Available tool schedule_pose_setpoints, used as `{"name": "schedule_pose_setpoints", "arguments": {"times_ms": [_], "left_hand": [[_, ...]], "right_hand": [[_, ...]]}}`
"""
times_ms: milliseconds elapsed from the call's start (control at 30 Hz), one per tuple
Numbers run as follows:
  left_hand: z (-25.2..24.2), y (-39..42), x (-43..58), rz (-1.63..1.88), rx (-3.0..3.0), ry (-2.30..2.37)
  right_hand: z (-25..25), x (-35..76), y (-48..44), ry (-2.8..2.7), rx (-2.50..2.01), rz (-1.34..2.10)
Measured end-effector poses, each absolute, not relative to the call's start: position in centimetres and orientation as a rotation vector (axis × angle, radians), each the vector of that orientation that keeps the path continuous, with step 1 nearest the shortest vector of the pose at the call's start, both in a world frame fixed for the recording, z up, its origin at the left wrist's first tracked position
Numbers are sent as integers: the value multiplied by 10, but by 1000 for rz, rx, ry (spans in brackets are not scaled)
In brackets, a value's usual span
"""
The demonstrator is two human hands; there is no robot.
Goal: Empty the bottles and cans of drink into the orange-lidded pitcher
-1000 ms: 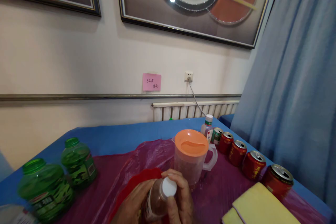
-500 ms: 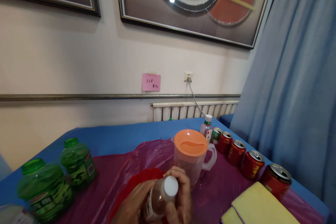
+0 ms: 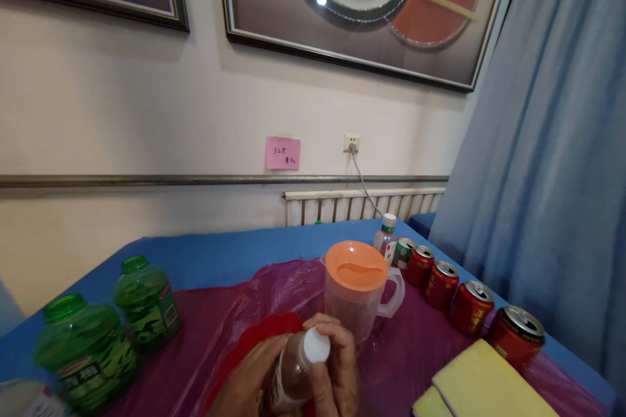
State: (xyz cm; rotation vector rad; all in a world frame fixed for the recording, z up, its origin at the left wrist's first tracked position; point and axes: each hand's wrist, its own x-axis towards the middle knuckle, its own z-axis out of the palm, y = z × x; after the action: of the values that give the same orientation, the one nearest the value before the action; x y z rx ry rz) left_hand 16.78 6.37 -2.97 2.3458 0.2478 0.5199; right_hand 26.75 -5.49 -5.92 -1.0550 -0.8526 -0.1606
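A clear bottle with a white cap and brownish contents [image 3: 293, 374] is held between my hands, its capped end tilted up and to the right. My left hand [image 3: 247, 374] wraps the bottle's body from the left. Around the cap and neck, my right hand [image 3: 342, 355] is closed, its thumb against the cap's lower edge. Beneath my hands lies a red container with a wavy rim [image 3: 274, 326], partly covered by them. Just beyond my right hand stands a translucent pitcher [image 3: 349, 309] with an orange lid [image 3: 355, 264]; its handle points right.
Two green plastic jugs [image 3: 88, 355] stand at the left. Several red drink cans [image 3: 472, 306] line the right edge, with a small capped bottle [image 3: 386, 234] behind. A folded yellow cloth [image 3: 484, 381] lies front right. Purple plastic sheeting [image 3: 205, 306] covers part of the blue table [image 3: 195, 254].
My right thumb has moved slightly up against the cap. Both hands stay around the bottle, and the other things keep their places.
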Motion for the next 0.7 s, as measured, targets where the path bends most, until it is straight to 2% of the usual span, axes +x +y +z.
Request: {"name": "schedule_pose_setpoints", "arguments": {"times_ms": [700], "left_hand": [[-33, 63, 167, 469, 2322, 207]], "right_hand": [[-68, 269, -55, -861, -1088, -143]]}}
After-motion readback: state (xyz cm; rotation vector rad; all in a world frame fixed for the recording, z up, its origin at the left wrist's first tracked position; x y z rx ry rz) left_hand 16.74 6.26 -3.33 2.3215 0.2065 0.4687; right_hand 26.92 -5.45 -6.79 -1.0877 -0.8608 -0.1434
